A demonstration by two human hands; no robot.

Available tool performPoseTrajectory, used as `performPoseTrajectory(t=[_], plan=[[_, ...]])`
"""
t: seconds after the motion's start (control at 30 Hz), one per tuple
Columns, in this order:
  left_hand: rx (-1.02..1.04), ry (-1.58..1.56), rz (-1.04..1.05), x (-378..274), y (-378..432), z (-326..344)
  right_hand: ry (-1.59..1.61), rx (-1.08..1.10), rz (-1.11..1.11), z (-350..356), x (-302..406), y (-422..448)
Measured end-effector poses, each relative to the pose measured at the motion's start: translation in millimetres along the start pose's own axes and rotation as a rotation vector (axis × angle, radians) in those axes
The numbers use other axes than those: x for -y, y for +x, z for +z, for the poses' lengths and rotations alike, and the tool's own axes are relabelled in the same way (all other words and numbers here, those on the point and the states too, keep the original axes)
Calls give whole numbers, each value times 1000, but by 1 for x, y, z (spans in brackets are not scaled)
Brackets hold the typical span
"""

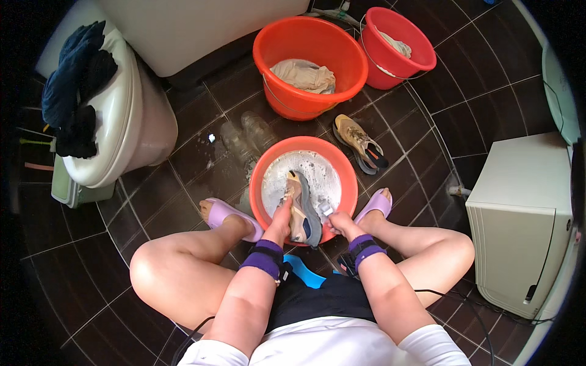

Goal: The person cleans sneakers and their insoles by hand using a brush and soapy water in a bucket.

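My left hand [281, 220] grips the side of a tan-and-grey sneaker [300, 208], held tilted with its toe pointing away from me and its grey sole turned to the right. The shoe is over a round coral-red plastic basin [257, 183] of foamy, soapy water [276, 171], its heel end at the near rim. My right hand [341, 223] is closed around a small white object, perhaps a brush [325, 208], just right of the shoe; its working end is not clear. A matching sneaker [356, 135] lies on the tiles beyond the basin's right side.
An orange bucket [293, 101] and a smaller pink-red bucket [389, 75], both holding cloth, stand behind the basin. Dark clothes [75, 87] drape over a white toilet [149, 114] at left. A pale cabinet [512, 228] stands at right. Wet patches [233, 139] mark the dark tiles.
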State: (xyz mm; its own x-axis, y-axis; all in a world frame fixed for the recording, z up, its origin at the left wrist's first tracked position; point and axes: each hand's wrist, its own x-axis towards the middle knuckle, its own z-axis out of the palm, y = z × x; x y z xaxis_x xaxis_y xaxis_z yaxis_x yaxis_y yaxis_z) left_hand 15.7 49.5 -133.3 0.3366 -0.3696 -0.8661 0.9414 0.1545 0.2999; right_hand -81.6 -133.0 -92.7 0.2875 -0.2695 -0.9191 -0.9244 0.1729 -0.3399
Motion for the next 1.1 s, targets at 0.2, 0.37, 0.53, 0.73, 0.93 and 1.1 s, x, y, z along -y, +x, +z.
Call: performPoseTrajectory(t=[0.2,0.37,0.53,0.73,0.93,1.1], plan=[[20,-43,-5,6,8,5,118,-113,-114,-8,18,-42],[-5,-31,40,7,1,28,-172,-231,-590,-21,-5,-65],[-42,-81,37,-7,-3,23,-365,-157,-793,27,35,-143],[-56,-258,-28,-30,-23,40,-609,-285,-666,43,53,-147],[-95,-355,-58,-44,-40,48,-459,-249,-805,40,47,-162],[-67,-303,8,-37,-37,47,-606,-352,-529,43,70,-142]])
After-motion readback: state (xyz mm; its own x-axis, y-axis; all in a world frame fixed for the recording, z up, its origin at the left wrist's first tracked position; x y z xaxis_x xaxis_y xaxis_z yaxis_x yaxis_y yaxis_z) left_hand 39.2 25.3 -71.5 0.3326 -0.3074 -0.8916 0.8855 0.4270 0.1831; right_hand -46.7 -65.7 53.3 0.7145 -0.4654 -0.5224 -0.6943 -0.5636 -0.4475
